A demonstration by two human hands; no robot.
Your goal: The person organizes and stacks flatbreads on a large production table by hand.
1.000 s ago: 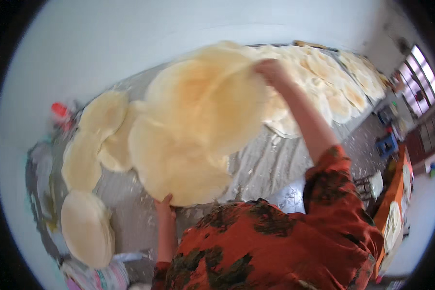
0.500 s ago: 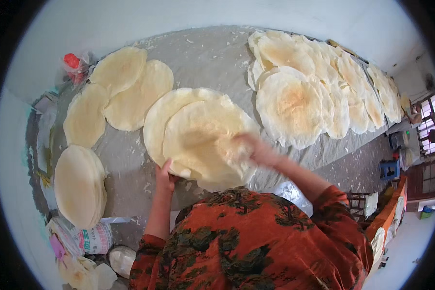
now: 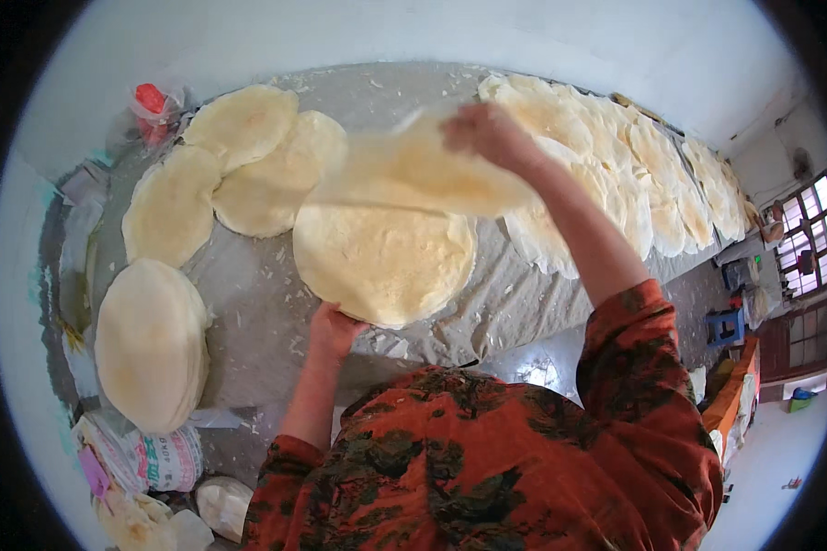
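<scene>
In front of me lies a round pale stack of thin flatbreads (image 3: 386, 266) on the grey cloth. My left hand (image 3: 335, 329) touches the stack's near left edge, its fingers partly tucked under the rim and hidden. Raised over the far side of the stack, my right hand (image 3: 485, 133) grips one thin flatbread (image 3: 423, 174), which is smeared by motion and tilted above the others. Its fingers are closed on that sheet's far edge. Left of the stack, three flatbread piles or sheets (image 3: 280, 174) lie partly overlapping.
A taller flatbread stack (image 3: 152, 344) stands at the left edge of the cloth-covered table (image 3: 257, 294). Many overlapping flatbreads (image 3: 616, 165) spread along the far right. A red plastic bag (image 3: 152, 99) sits far left, a printed sack (image 3: 165, 459) below. A blue stool (image 3: 726, 326) stands right.
My right hand has moved up and away from me, lifting a flatbread off the stack. My left hand stays at the near edge, shifted slightly right in the picture.
</scene>
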